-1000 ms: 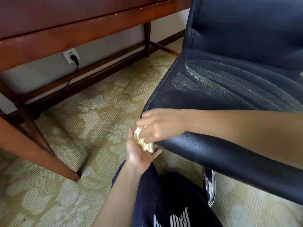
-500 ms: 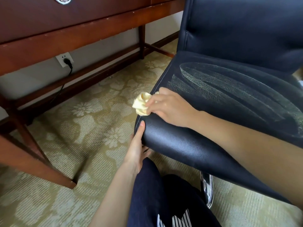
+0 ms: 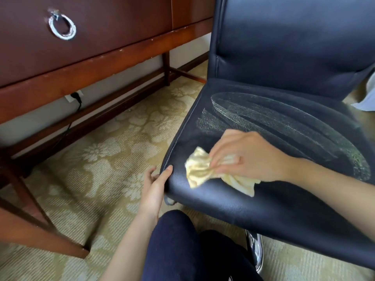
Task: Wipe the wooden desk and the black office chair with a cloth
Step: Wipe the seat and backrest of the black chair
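Note:
The black office chair [image 3: 294, 57] fills the right of the view, its leather seat streaked with curved damp wipe marks. My right hand [image 3: 247, 157] pinches a crumpled pale yellow cloth [image 3: 199, 169] on the front left part of the seat. My left hand [image 3: 155, 186] grips the seat's front left corner, thumb on top and fingers underneath. The wooden desk [image 3: 101, 63] stands at the upper left, its drawer front carrying a silver ring pull [image 3: 61, 27].
Patterned beige carpet [image 3: 105, 159] covers the floor. A wall socket with a black plug and cable [image 3: 76, 97] sits under the desk. A desk leg [image 3: 40, 236] slants at lower left. My dark-trousered knee [image 3: 182, 246] is below the seat; a chrome chair base [image 3: 254, 250] shows beside it.
My right hand took the cloth from below the seat edge up onto the seat and moved it inward to the right. My left hand let go of the cloth and gripped the seat's corner.

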A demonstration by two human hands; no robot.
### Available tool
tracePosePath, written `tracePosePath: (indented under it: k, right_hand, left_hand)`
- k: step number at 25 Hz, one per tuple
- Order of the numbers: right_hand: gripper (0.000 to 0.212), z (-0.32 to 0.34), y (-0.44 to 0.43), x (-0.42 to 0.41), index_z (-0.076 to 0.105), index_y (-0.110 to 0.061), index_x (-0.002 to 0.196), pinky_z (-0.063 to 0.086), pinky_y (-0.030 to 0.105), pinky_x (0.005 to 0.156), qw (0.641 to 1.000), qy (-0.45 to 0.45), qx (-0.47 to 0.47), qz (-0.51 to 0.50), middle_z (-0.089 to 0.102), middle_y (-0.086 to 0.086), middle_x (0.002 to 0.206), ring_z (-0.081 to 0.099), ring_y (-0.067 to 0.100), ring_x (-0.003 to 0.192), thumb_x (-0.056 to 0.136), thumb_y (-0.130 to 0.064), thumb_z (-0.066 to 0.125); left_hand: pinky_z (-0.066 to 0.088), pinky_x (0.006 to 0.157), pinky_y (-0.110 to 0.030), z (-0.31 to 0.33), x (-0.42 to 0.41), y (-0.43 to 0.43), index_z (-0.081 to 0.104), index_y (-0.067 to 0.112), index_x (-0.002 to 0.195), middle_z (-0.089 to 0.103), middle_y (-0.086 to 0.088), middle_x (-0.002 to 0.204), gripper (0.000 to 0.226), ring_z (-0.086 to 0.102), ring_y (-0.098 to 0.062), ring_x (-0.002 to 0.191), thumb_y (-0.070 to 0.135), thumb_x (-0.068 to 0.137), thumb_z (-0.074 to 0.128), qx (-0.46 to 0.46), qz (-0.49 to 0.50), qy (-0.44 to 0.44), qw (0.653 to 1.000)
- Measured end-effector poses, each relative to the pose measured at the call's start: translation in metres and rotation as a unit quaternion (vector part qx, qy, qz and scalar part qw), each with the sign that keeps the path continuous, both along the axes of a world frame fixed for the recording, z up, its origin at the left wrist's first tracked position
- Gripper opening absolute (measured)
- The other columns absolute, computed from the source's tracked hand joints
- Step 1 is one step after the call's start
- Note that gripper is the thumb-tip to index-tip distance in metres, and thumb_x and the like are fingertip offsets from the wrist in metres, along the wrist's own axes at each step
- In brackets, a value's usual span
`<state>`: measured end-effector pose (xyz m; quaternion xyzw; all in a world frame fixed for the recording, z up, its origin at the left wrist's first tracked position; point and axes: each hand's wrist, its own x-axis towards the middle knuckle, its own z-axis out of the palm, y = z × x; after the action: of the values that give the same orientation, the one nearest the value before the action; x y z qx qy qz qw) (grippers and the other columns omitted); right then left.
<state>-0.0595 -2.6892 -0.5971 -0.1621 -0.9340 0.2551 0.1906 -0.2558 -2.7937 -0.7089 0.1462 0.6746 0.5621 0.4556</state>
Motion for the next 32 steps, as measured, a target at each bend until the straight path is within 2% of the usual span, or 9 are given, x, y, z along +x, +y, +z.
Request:
tracePosePath:
  k: [4,10,17,19,21,24,26,28,32]
  right_hand:
    - [0.008,0.028,0.02,0.009,0.075,-0.017,0.08,0.051,0.033,0.081,0.976,0.136,-0.065,-0.159,0.071,-0.009,0.09,0.063,0.004,0.091,0.08,-0.011,0.072]
    - [0.015,0.047,0.044,0.02,0.074,-0.019,0.083,0.052,0.029,0.088,0.935,0.235,-0.137,-0.226,0.072,-0.005,0.092,0.066,0.007,0.093,0.08,-0.005,0.069]
    - [0.019,0.094,0.074,0.025,0.072,-0.022,0.086,0.049,0.015,0.076,0.893,0.336,-0.074,-0.291,0.071,-0.01,0.088,0.065,0.0,0.086,0.082,-0.004,0.067]
    - [0.013,0.098,0.076,0.01,0.074,-0.018,0.083,0.045,0.011,0.067,0.916,0.297,-0.098,-0.253,0.072,-0.006,0.081,0.063,-0.003,0.076,0.08,-0.007,0.068]
    - [0.009,0.082,0.073,-0.014,0.076,-0.015,0.083,0.045,0.015,0.067,0.949,0.191,-0.117,-0.223,0.07,-0.005,0.077,0.061,0.001,0.072,0.077,-0.014,0.068]
    - [0.026,0.047,0.073,-0.034,0.069,-0.023,0.11,0.045,0.019,0.094,0.972,0.035,-0.179,-0.149,0.063,-0.011,0.118,0.057,0.0,0.107,0.086,-0.015,0.063]
    - [0.037,0.031,0.081,-0.025,0.06,-0.027,0.123,0.04,0.026,0.106,0.968,0.021,-0.187,-0.166,0.05,-0.008,0.138,0.046,0.004,0.125,0.089,-0.011,0.058]
    - [0.04,0.022,0.092,-0.007,0.059,-0.029,0.124,0.036,0.031,0.108,0.968,-0.004,-0.114,-0.224,0.05,-0.011,0.136,0.041,0.001,0.126,0.088,-0.011,0.058]
    - [0.051,0.002,0.089,0.022,0.055,-0.043,0.115,0.032,0.029,0.1,0.964,-0.212,-0.055,-0.15,0.051,-0.02,0.115,0.038,0.008,0.112,0.067,-0.049,0.071]
  left_hand:
    - [0.028,0.104,-0.028,0.028,0.004,0.033,0.046,0.027,0.132,0.042,0.01,0.13,0.049,0.038,-0.009,0.127,0.036,0.087,0.063,0.062,0.023,0.212,0.975]
    - [0.02,0.112,-0.046,0.044,0.019,0.099,0.044,0.027,0.133,0.04,0.003,0.138,0.043,0.034,-0.02,0.131,0.041,0.093,0.05,-0.007,-0.089,0.417,0.905]
    - [0.024,0.108,-0.043,0.033,0.019,0.112,0.039,0.029,0.136,0.043,0.002,0.141,0.049,0.037,-0.02,0.131,0.052,0.094,0.026,-0.094,-0.107,0.484,0.863]
    - [0.023,0.108,-0.042,0.033,0.022,0.114,0.041,0.028,0.135,0.044,0.001,0.139,0.05,0.038,-0.021,0.13,0.051,0.094,0.025,-0.091,-0.1,0.503,0.854]
    - [0.023,0.108,-0.042,0.034,0.023,0.116,0.043,0.027,0.134,0.045,0.0,0.139,0.048,0.038,-0.022,0.129,0.049,0.094,0.028,-0.088,-0.089,0.503,0.855]
    - [0.023,0.106,-0.039,0.035,0.024,0.113,0.046,0.025,0.133,0.047,0.002,0.136,0.044,0.04,-0.02,0.126,0.042,0.094,0.036,-0.065,-0.077,0.507,0.856]
    - [0.024,0.105,-0.038,0.035,0.025,0.111,0.049,0.027,0.128,0.048,0.004,0.131,0.039,0.041,-0.017,0.122,0.037,0.092,0.043,-0.044,-0.073,0.507,0.858]
    - [0.024,0.105,-0.037,0.035,0.025,0.11,0.052,0.028,0.123,0.05,0.006,0.126,0.034,0.041,-0.016,0.119,0.034,0.09,0.047,-0.032,-0.07,0.506,0.859]
    - [0.023,0.104,-0.035,0.033,0.025,0.109,0.055,0.025,0.121,0.052,0.006,0.122,0.033,0.041,-0.016,0.116,0.031,0.089,0.05,-0.023,-0.064,0.513,0.856]
